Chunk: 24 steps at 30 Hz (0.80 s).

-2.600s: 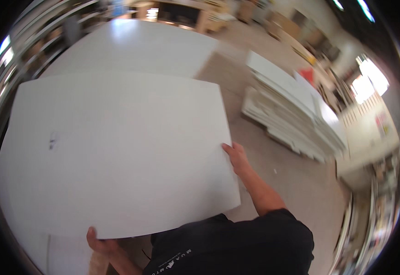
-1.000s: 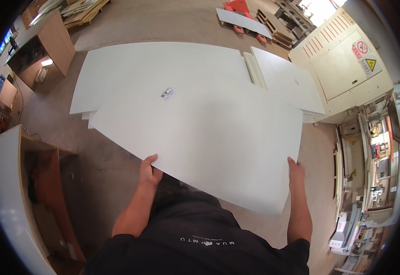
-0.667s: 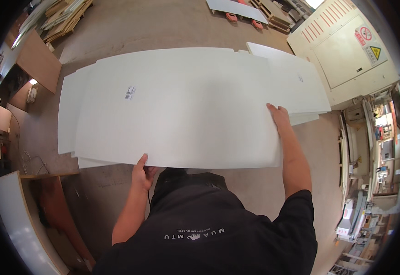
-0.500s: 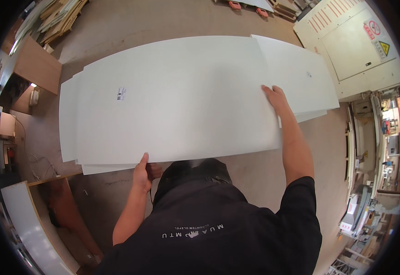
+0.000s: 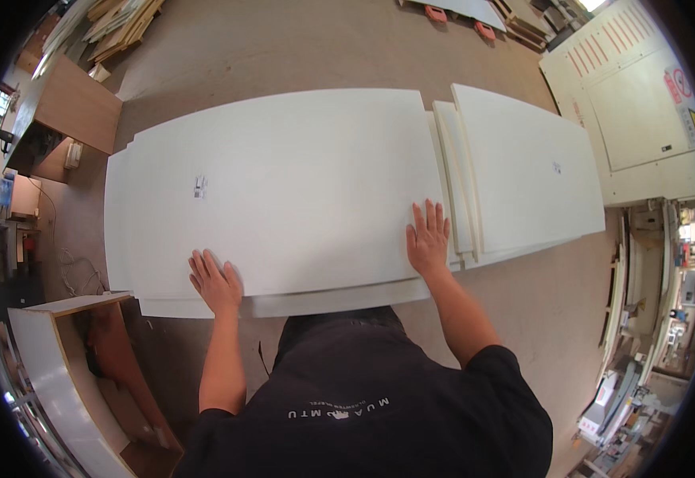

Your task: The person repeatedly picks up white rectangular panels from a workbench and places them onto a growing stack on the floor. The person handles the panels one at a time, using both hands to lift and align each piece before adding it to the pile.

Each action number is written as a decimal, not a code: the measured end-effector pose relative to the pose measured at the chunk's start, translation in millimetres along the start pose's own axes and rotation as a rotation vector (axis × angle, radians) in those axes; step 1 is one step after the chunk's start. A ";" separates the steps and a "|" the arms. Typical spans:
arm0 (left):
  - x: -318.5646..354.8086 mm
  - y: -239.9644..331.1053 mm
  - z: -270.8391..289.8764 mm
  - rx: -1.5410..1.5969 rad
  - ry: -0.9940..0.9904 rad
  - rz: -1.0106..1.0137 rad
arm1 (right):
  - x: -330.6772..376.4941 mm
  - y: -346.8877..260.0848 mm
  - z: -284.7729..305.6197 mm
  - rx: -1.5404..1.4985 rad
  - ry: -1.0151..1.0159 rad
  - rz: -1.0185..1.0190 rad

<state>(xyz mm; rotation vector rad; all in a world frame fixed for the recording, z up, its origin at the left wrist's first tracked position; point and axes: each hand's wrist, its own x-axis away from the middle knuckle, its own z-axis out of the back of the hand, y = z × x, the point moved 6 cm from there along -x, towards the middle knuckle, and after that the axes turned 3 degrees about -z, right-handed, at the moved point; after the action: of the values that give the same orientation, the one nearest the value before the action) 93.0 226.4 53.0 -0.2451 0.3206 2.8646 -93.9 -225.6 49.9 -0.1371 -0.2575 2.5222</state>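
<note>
Half a second ago the top white panel [image 5: 308,179] reached over the edge of the stack at the right, with the right hand at its right edge and the left thumb above its near edge. Now that panel lies further left relative to the right-hand stack [image 5: 542,167], whose layered left edges have come into view beside it. A longer strip of a lower white panel [image 5: 331,301] also shows along the near side. Both hands have gone from edge holds to flat palms.

The left hand [image 5: 216,283] is palm down at the near edge, left of centre in the frame, its fingers straight and slightly apart on the panel. The right hand [image 5: 429,239] lies likewise near the panel's right edge, right of centre, fingers extended and spread a little. Neither is curled around anything; both touch the panel's upper face.

The panel fills the middle of the frame, face up on the pile, with a small printed label [image 5: 199,186] on its left part. A cream metal cabinet [image 5: 626,119] stands at the upper right, a brown wooden desk [image 5: 81,103] at the upper left, and a white box unit [image 5: 45,350] at the lower left.
</note>
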 end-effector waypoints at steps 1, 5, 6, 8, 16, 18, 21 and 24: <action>-0.8 -2.0 -4.3 -0.003 -0.017 0.014 | -2.5 -2.4 5.9 0.002 0.039 0.026; 5.9 -2.6 -7.2 0.041 0.019 0.026 | -5.6 -10.0 16.9 0.002 0.067 0.021; 5.0 -0.3 -12.4 0.046 -0.042 -0.025 | -7.1 -9.7 16.0 0.008 0.060 0.007; 4.3 -3.6 -11.6 0.053 0.020 -0.025 | -3.5 -10.9 11.9 0.062 0.099 0.090; 12.6 -11.6 23.4 0.804 0.167 0.061 | -34.9 33.3 -18.1 0.213 0.302 0.612; 63.6 -18.6 27.9 0.961 0.099 0.150 | -66.8 50.8 -30.4 0.715 0.201 0.594; 196.0 -52.2 23.8 1.035 0.221 0.187 | -90.7 53.0 -63.2 1.252 -0.313 0.796; 369.5 -133.3 1.0 1.070 0.352 0.612 | -90.1 -48.5 -70.2 1.050 0.014 0.668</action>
<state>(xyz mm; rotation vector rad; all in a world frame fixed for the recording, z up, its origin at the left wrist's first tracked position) -225.0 435.8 -43.2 -0.4747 2.1806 2.6407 17.6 -227.4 -4.6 0.2156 1.2990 2.9170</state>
